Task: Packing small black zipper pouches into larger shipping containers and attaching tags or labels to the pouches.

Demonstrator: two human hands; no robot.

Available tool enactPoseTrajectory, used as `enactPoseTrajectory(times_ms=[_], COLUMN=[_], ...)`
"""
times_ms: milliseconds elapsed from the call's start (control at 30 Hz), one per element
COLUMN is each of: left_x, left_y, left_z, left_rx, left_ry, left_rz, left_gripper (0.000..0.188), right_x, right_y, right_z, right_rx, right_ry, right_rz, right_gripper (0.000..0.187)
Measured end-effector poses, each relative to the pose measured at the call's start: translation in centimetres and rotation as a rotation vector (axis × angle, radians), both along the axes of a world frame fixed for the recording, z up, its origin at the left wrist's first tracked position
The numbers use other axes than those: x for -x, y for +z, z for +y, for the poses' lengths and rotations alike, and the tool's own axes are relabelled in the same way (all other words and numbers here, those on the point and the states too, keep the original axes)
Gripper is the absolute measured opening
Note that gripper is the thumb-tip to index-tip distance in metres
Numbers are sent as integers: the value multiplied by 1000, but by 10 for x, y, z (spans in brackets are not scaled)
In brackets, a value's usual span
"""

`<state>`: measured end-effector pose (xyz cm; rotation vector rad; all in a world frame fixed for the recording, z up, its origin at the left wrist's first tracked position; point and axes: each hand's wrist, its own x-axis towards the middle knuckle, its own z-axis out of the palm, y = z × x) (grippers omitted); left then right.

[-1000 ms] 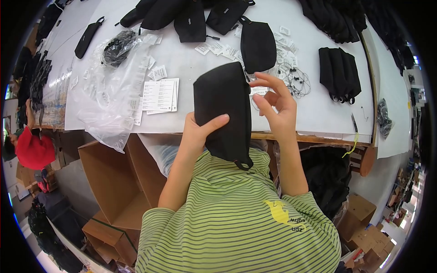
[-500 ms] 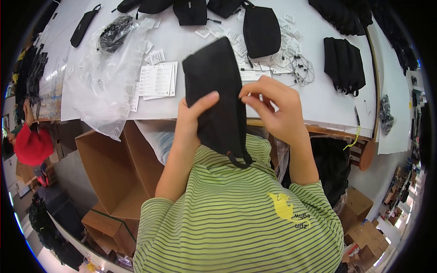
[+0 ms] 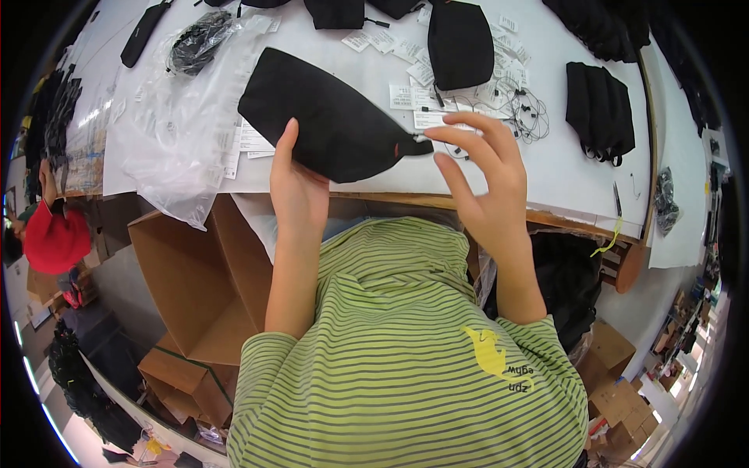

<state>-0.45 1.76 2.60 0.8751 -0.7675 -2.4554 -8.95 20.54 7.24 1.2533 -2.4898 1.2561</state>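
Since the earlier frames, the black pouch (image 3: pixel 331 125) has swung from upright before the person's chest to lying slantwise over the near edge of the white surface (image 3: pixel 577 175). At far left, a clear plastic bag (image 3: pixel 168 132) sprawls on the surface and hangs over its edge, above an open cardboard box (image 3: pixel 195 288). The left hand (image 3: pixel 296 191) grasps the pouch's lower edge, thumb raised along the fabric. Going right, the right hand (image 3: pixel 484 183) pinches the small zipper pull at the pouch's tip, the other fingers spread loose. Judged from this, that pinch looks slight: a tug could slip off the pull, or jam the zipper if the fabric bunches. Beyond, paper tags (image 3: pixel 425 93) and thin cords (image 3: pixel 523 117) lie close by; a sweeping wrist could scatter or snag them.
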Motion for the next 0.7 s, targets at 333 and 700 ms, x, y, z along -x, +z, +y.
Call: enactPoseTrajectory(times_ms=[333, 700], left_x=[-7, 0], left_y=[0, -19], left_z=[18, 8], left_rx=[-135, 1012], left_ry=[-234, -90], left_rz=[165, -9], left_gripper=[40, 17], right_x=[-17, 15], right_y=[-26, -28], right_z=[-9, 28], right_rx=[238, 332], right_ry=[-94, -95], right_rz=[-442, -870], right_gripper=[29, 20])
